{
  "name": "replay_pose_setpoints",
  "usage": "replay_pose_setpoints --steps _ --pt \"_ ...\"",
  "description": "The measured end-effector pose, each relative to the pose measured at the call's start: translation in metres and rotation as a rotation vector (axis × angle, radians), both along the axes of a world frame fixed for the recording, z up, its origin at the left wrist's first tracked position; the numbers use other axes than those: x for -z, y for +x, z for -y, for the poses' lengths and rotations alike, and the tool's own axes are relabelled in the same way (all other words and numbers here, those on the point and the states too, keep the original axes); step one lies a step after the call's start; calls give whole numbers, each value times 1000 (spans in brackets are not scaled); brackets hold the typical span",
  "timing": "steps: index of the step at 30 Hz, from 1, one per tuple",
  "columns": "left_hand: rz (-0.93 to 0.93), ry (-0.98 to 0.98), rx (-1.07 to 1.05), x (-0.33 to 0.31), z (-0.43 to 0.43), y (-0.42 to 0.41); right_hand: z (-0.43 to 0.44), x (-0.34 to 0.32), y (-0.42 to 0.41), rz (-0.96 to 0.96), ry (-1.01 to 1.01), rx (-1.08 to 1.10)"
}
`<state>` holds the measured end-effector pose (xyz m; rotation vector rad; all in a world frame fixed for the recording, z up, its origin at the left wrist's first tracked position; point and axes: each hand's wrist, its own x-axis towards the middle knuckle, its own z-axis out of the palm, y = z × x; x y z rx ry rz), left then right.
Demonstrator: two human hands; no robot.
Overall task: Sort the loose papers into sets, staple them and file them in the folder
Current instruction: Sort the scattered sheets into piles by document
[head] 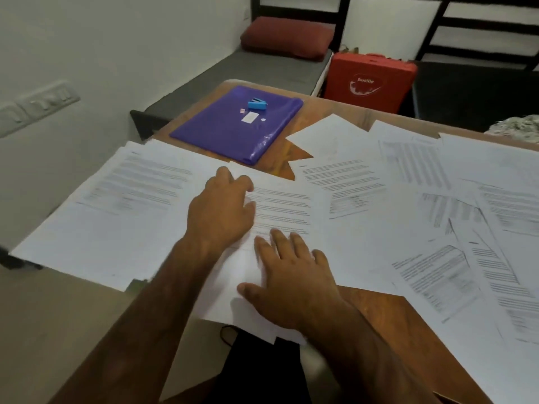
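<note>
Several printed white sheets lie scattered over a wooden table (388, 310). One printed sheet (280, 205) lies in front of me, hanging over the near edge. My left hand (220, 209) rests on its left side with the fingers bent down onto the paper. Flat on that sheet's lower part lies my right hand (291, 275), fingers spread. A larger stack of paper (116, 205) sits to the left. More loose sheets (455, 217) overlap on the right. A purple plastic folder (233, 132) lies at the far side with a blue stapler (257, 104) on top.
A red case (370, 81) stands beyond the table's far edge. Behind the folder is a grey bench (233, 74) with a dark red cushion (287, 37). A white wall with switch plates (35, 106) is on the left. Some sheets overhang the table's near and left edges.
</note>
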<state>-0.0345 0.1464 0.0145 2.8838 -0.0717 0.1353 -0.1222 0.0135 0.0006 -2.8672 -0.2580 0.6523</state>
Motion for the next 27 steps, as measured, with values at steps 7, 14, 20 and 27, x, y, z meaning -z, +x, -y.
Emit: replay_pose_setpoints --steps 7,14,20,27 --pt "22 -221 281 22 92 15 99 -4 34 273 -117 290" --pt "73 42 287 67 133 18 161 26 63 370 -120 653" --pt "105 81 288 76 132 20 167 35 72 429 -131 645" --pt "105 -80 220 76 131 19 165 32 64 636 77 629"
